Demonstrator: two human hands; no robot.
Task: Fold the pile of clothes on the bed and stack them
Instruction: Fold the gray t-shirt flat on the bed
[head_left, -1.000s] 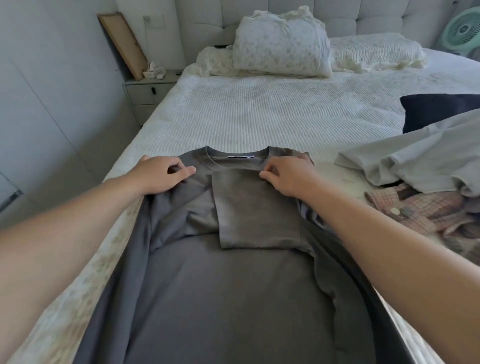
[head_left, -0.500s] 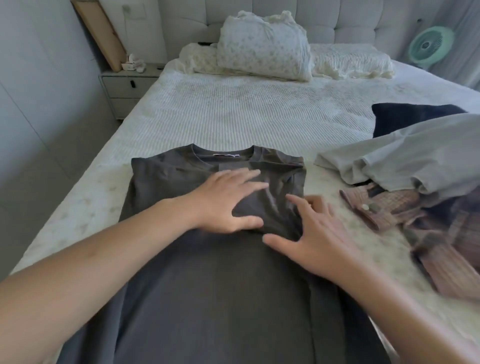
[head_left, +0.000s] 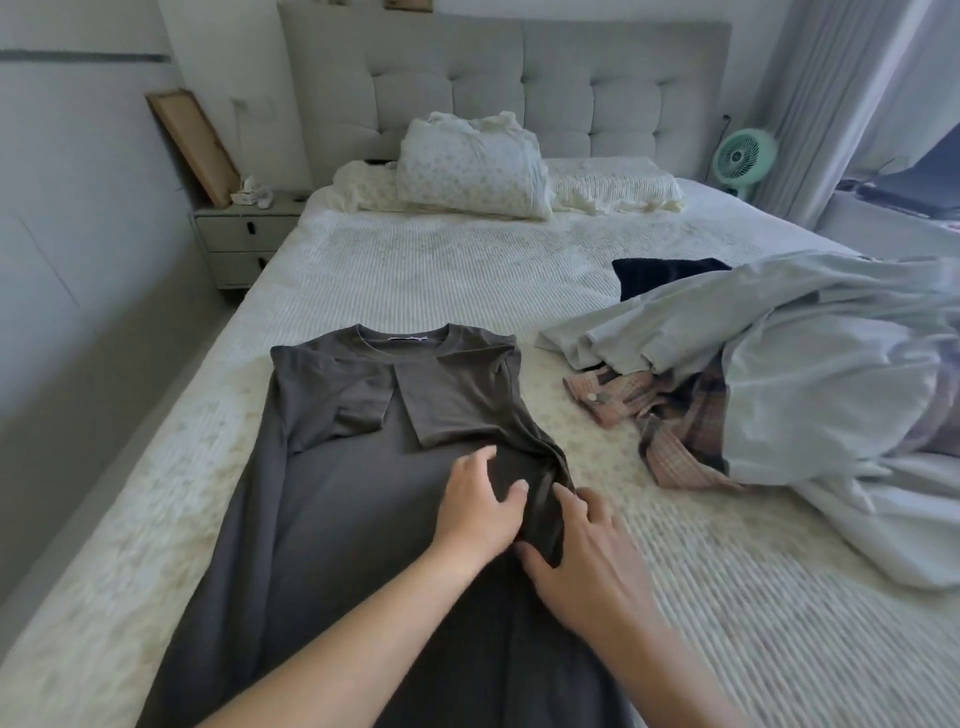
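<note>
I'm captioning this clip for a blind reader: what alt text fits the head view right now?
Two bare hands work the right side edge of a dark grey long-sleeved top laid flat on a white bed: the left hand rests on the fabric and the right hand grips the edge. To the right lies an unfolded pile: a pale blue garment over a plaid shirt.

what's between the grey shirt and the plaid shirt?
Head view: only bare bedspread between the grey shirt and the plaid shirt.
</note>
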